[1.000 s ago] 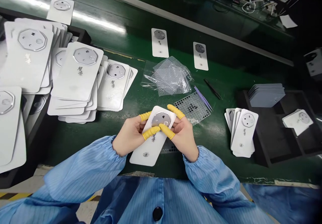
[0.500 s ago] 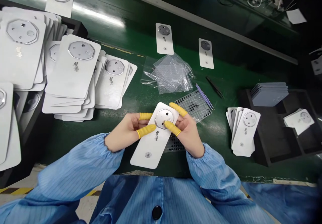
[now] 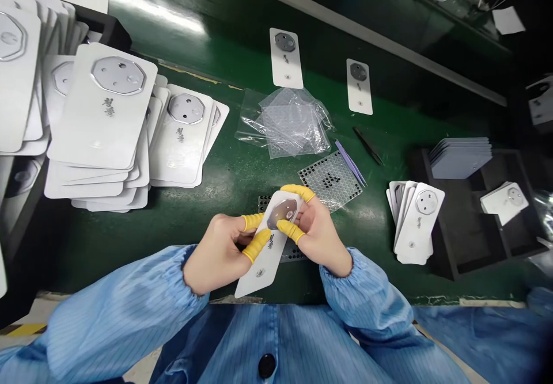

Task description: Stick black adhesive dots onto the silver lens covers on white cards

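Note:
A white phone back cover (image 3: 264,262), with an octagonal camera ring and dark printed characters, is held tilted above the bench's front part. My left hand (image 3: 220,251) pinches its left edge between thumb and finger, both in yellow finger cots. At the upper right edge, my right hand (image 3: 319,231) also grips the cover, its yellow-cotted thumb lying over the camera ring. Partly hidden beneath the cover is a clear sheet with small black round parts. A similar dotted sheet (image 3: 330,182) lies beyond my right hand, with purple tweezers (image 3: 349,162) across its edge.
Stacks of white covers (image 3: 103,130) fill the left side. Clear plastic bags (image 3: 296,125) and dark tweezers (image 3: 367,145) lie farther back. Single covers (image 3: 286,59) rest behind them. To the right are a fanned pile of covers (image 3: 417,228) and a black divided tray (image 3: 470,251).
Both hands have tilted the cover, so its camera ring now looks darker and its face narrower. The left hand's thumb has shifted slightly down. The view has moved a little.

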Demonstrator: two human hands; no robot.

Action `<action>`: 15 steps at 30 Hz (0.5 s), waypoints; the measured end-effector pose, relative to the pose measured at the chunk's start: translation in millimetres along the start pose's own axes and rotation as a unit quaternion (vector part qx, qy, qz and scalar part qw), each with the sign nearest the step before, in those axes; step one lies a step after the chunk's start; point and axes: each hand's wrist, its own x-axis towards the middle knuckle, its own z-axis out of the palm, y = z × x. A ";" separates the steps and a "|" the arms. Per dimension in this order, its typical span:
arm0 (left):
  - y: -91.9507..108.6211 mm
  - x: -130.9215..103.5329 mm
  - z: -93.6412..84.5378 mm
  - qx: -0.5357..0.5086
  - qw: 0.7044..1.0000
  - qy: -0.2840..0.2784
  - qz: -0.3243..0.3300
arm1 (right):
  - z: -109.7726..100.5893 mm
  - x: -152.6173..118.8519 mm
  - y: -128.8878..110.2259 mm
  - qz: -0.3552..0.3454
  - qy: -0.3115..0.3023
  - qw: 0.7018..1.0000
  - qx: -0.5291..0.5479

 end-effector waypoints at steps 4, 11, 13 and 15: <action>1.2 2.2 -1.7 -0.021 1.000 0.019 -0.004 | 0.9 1.7 4.6 -0.032 0.025 0.999 -0.006; 10.4 5.4 -4.1 -0.148 0.988 0.035 -0.035 | -2.5 -0.3 -6.2 -0.045 -0.010 0.999 0.008; 9.8 6.5 -3.4 -0.129 0.990 0.053 -0.035 | -0.3 -1.4 -6.6 -0.055 0.003 0.998 0.012; 8.5 7.8 -2.4 -0.101 0.991 0.078 -0.039 | 2.3 -2.6 -6.0 -0.066 0.010 0.998 0.009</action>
